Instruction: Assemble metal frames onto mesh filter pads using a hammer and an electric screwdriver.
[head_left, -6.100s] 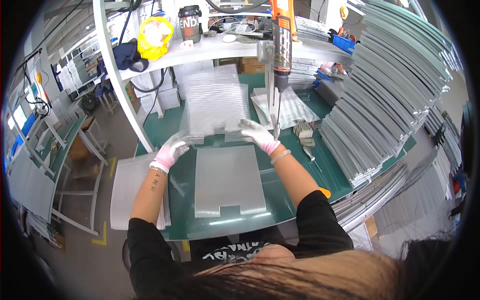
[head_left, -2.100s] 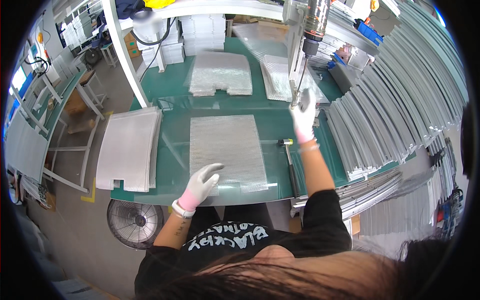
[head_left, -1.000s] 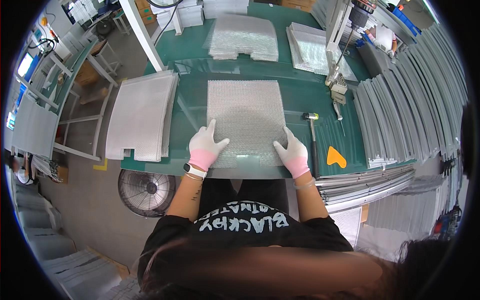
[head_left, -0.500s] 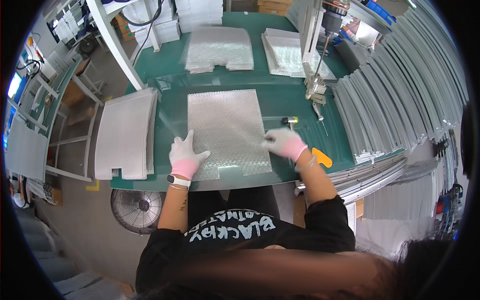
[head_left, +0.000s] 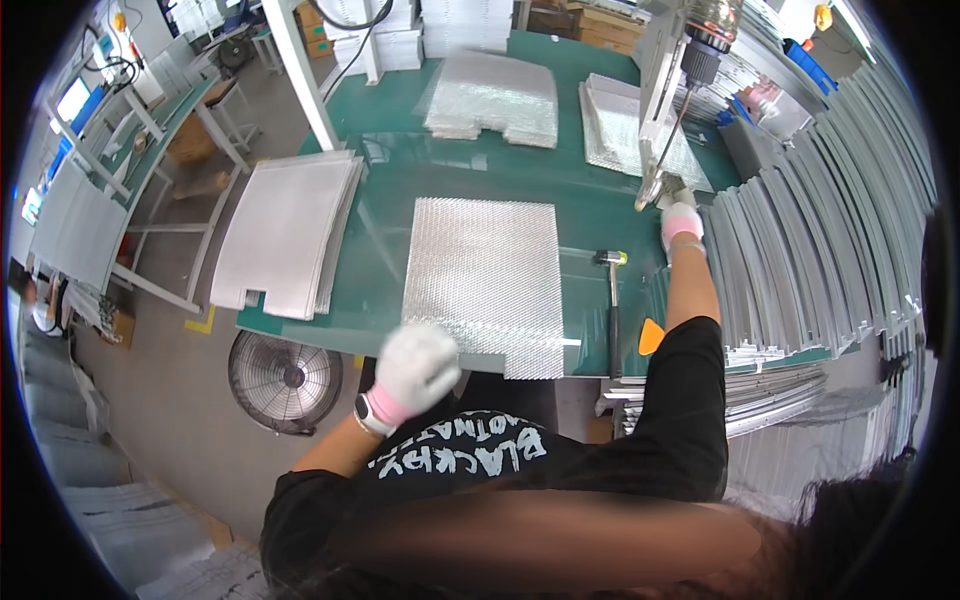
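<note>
A silvery sheet (head_left: 485, 270) with a fine dimpled pattern lies on the green table, a notch cut in its near edge. My left hand (head_left: 415, 368), in a white and pink glove, is lifted off the sheet near its near left corner. Its fingers look curled but are blurred. My right hand (head_left: 682, 215) reaches out to the far right, fingers closed at a small grey metal piece beside the clamp (head_left: 650, 188) beneath the drill (head_left: 705, 55). What it grips is too small to make out. A hammer (head_left: 613, 310) lies right of the sheet.
White notched sheets (head_left: 280, 235) are stacked at the left, with clear plastic-looking sheets (head_left: 495, 95) and more silvery sheets (head_left: 615, 115) at the back. An orange scraper-like piece (head_left: 651, 337) lies near the right edge. Long grey strips (head_left: 800, 240) stand packed at the right.
My left hand has come off the sheet and moved back toward me. My right hand has left the sheet's right edge for the drill's clamp. The view has shifted slightly.
</note>
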